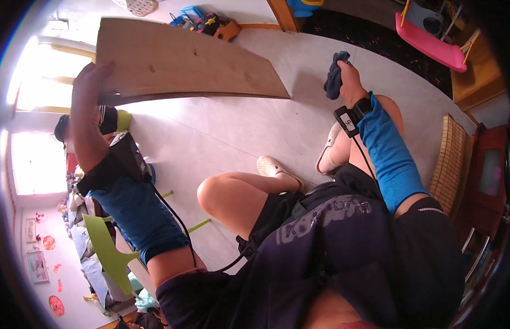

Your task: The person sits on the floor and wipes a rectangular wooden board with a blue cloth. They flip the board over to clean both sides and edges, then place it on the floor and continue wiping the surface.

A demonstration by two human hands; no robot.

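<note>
A wide wooden board (177, 61) slants across the upper left, its lower edge raised off or near the floor; I cannot tell which. The fingers of my left hand (88, 82) wrap around the board's left end. Bunched in my right hand (352, 80) is a dark blue cloth (333, 76), held above the floor and apart from the board. My right forearm passes by my bent right knee.
A pink swing seat (432, 45) hangs at upper right. Rolled bamboo matting (444, 152) stands at right. Toys in an orange container (228, 31) lie behind the board. A lime-green chair (107, 255) stands at lower left. Another person (109, 119) is beyond my left arm.
</note>
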